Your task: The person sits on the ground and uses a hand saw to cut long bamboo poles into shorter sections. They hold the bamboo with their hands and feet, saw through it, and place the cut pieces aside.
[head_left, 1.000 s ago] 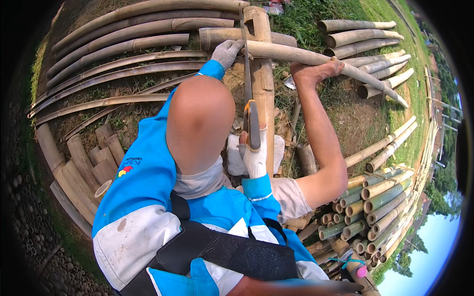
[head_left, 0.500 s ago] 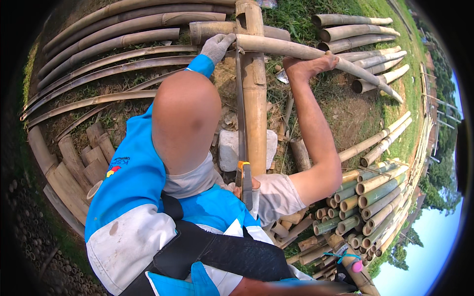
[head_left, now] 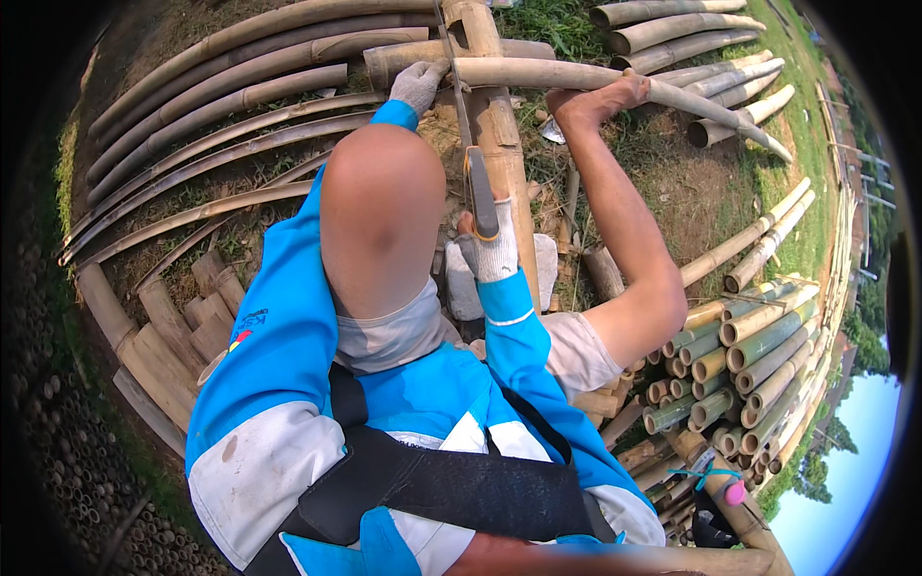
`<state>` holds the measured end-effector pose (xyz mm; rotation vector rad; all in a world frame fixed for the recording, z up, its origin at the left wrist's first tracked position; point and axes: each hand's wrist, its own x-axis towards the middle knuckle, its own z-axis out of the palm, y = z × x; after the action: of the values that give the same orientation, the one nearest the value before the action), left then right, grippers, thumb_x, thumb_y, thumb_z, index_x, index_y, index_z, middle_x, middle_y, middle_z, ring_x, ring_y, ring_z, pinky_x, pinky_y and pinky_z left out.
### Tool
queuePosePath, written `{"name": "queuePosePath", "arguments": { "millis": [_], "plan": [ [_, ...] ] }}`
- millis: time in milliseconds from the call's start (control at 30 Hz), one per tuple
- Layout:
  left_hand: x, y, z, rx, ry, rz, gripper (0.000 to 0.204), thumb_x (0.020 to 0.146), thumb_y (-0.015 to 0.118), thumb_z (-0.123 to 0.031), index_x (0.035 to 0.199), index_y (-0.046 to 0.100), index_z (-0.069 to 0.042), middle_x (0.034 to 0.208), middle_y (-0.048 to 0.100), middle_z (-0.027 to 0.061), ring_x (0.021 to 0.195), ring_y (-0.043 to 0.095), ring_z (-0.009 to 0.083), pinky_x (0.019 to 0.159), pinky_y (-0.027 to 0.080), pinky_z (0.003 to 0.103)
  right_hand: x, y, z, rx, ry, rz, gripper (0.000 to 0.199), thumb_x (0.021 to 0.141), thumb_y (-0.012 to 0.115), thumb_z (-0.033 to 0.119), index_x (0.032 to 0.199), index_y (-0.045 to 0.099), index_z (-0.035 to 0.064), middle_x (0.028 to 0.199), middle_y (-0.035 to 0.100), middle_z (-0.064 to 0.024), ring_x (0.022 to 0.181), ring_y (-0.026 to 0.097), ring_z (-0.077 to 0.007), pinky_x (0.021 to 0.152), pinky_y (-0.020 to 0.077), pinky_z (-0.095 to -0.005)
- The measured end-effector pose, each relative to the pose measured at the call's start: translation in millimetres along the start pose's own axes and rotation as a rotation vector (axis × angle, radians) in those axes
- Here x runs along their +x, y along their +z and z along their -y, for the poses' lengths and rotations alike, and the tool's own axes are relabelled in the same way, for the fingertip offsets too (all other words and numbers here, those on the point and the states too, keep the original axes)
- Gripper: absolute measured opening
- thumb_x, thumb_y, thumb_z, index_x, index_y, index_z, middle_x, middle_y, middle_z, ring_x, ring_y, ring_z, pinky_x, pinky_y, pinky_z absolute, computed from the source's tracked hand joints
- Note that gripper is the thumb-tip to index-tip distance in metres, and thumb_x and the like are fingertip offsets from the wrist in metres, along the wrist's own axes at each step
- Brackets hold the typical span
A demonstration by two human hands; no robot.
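Observation:
My right hand (head_left: 491, 252), in a white fingerless-looking glove, is closed round the handle of a hand saw (head_left: 481, 197). The long thin blade runs away from me, up past the left end of a pale bamboo pole (head_left: 538, 73). My left hand (head_left: 420, 86), in a grey glove, is closed at that same end, just left of the blade; its fingers are partly hidden. The pole lies across a thick upright-running bamboo beam (head_left: 501, 144) with a notch in its far part. My bare foot (head_left: 605, 101) presses on the pole to the right of the beam.
Long bamboo poles (head_left: 250, 60) lie side by side at the left, with short cut lengths (head_left: 173, 336) nearer me. More poles (head_left: 682, 38) rest at the far right. A stack of green and tan bamboo (head_left: 749, 370) stands at the right. A whitish stone (head_left: 463, 288) sits under the beam.
The saw and my right hand have moved away from me, from close to my body to above the stone. My left hand and foot stay at the pole; the view has shifted slightly.

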<state>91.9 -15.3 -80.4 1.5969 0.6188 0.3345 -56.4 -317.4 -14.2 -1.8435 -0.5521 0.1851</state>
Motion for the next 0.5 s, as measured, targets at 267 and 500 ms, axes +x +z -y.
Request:
{"name": "queuePosePath", "arguments": {
  "millis": [267, 500],
  "plan": [
    [-2.5, 6.9, 11.7, -0.068, 0.04, 0.008, 0.053, 0.102, 0.061, -0.055, 0.117, 0.072, -0.005, 0.093, 0.07, 0.0037, 0.072, 0.063, 0.0128, 0.058, 0.05, 0.029, -122.6, -59.9, 40.9, -0.114, 0.455, 0.097, 0.041, 0.088, 0.067, 0.005, 0.127, 0.054, 0.0017, 0.107, 0.06, -0.0143, 0.096, 0.061, -0.0253, 0.088, 0.052, -0.0396],
    [-4.2, 1.9, -0.7, -0.022, 0.022, -0.003, 0.047, 0.102, 0.064, -0.051, 0.111, 0.073, -0.005, 0.086, 0.069, 0.0036, 0.065, 0.061, 0.0129, 0.055, 0.048, 0.029, 88.1, 35.2, -19.1, 0.141, 0.086, 0.037, 0.042, 0.093, 0.07, 0.006, 0.13, 0.053, 0.0043, 0.102, 0.064, -0.0131, 0.09, 0.066, -0.0248, 0.082, 0.0553, -0.0376]
  ]
}}
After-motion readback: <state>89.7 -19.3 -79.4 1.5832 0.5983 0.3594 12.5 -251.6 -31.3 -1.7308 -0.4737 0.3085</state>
